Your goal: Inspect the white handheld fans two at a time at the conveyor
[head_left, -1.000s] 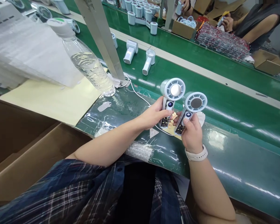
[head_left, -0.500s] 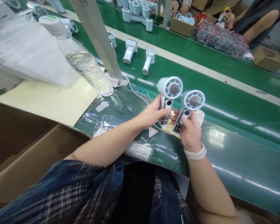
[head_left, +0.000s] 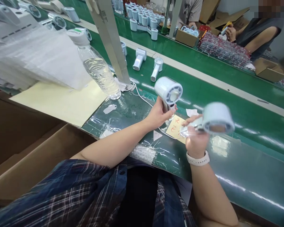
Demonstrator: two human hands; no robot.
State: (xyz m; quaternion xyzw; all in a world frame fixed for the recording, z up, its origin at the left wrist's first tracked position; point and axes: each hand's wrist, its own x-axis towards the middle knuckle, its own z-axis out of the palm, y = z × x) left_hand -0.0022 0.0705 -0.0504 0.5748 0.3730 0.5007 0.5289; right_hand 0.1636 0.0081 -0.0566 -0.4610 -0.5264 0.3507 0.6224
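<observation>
My left hand (head_left: pixel 159 114) is closed round the handle of a light blue handheld fan (head_left: pixel 165 89), its round head up and its vented end turned to the right. In my right hand (head_left: pixel 197 138) is a second handheld fan (head_left: pixel 219 116), tipped over to the right and smeared by motion, its handle pointing left. Both fans are held above the green bench, apart from each other. Under them lies a yellow paper (head_left: pixel 176 128) with red handwriting, partly hidden by my right hand. A white cable (head_left: pixel 143 97) runs beside my left hand.
A water bottle (head_left: pixel 99 74) stands on the left by a metal post (head_left: pixel 112 41). White plastic sheets (head_left: pixel 44 56) lie on yellow card. More fans (head_left: pixel 140 58) rest on the green conveyor (head_left: pixel 196 75). Across it a co-worker's hand (head_left: pixel 231 33) holds something near a cardboard box (head_left: pixel 271 67).
The right-hand fan has swung over to the right and tilted down, away from the left-hand one. The left-hand fan has turned slightly. The view has shifted a little.
</observation>
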